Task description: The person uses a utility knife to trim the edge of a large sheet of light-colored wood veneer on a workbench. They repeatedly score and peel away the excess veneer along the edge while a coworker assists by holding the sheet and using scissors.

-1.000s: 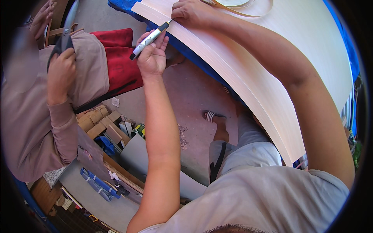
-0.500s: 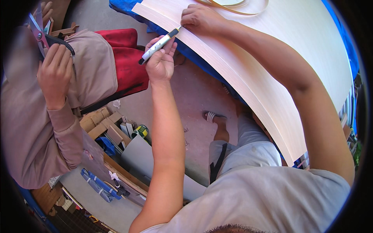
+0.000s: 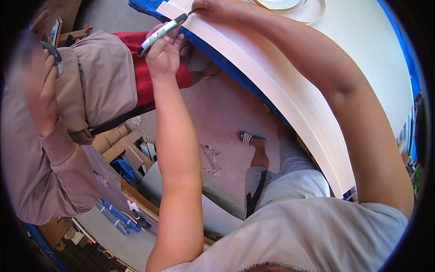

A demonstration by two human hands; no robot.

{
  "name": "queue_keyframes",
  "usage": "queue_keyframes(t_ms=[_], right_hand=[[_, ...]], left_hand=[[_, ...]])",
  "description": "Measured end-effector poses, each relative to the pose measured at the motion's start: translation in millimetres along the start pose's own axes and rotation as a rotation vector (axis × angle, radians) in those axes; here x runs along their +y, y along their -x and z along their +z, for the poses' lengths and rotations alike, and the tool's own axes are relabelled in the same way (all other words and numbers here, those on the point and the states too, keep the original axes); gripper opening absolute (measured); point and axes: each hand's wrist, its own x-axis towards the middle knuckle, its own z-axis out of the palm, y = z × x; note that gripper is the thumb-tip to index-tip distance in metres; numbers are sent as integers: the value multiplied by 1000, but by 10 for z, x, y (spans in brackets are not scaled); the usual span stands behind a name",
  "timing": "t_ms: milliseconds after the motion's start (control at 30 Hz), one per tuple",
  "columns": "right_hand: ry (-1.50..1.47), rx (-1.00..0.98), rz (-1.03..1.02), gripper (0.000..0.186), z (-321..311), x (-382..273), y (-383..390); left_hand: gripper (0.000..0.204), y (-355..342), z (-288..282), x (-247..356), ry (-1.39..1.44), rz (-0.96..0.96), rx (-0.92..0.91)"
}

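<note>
A white pen-shaped tool with black ends [image 3: 161, 35] lies along my left hand [image 3: 164, 58], gripped by the thumb, with the other fingers loosely curled. Its thin dark tip points up and right, close to the fingers of my right hand [image 3: 209, 9]. My right hand is closed in a pinch at the near edge of a pale wood-grain board [image 3: 253, 77]. Whatever sits between those fingertips is too small to make out. A coil of thin pale strip [image 3: 312, 16] rests on the board beyond my right forearm.
Blue sheeting [image 3: 217, 59] hangs under the board's edge. At left stands a co-worker in a brown top [image 3: 106, 77], whose hand [image 3: 43, 102] is by a dark scissor handle [image 3: 53, 52]. Wood offcuts [image 3: 122, 145] and a blue bundle [image 3: 118, 217] lie lower left.
Both my hands have shifted left and farther along the board's edge, the tool moving with my left hand. The co-worker's hand has moved left, and the scissors' blades no longer show.
</note>
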Motion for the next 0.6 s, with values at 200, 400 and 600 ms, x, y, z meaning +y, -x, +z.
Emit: queue_keyframes(t_ms=[200, 400, 600], right_hand=[[16, 23, -20, 6, -9, -63, 46], [19, 56, -84, 8, 22, -42, 47], [52, 91, -164, 12, 53, -34, 103]], left_hand=[[41, 50, -111, -80, 68, -4, -7], [42, 74, -173, -158, 145, -23, -26], [48, 162, -177, -239, 149, -17, -60]])
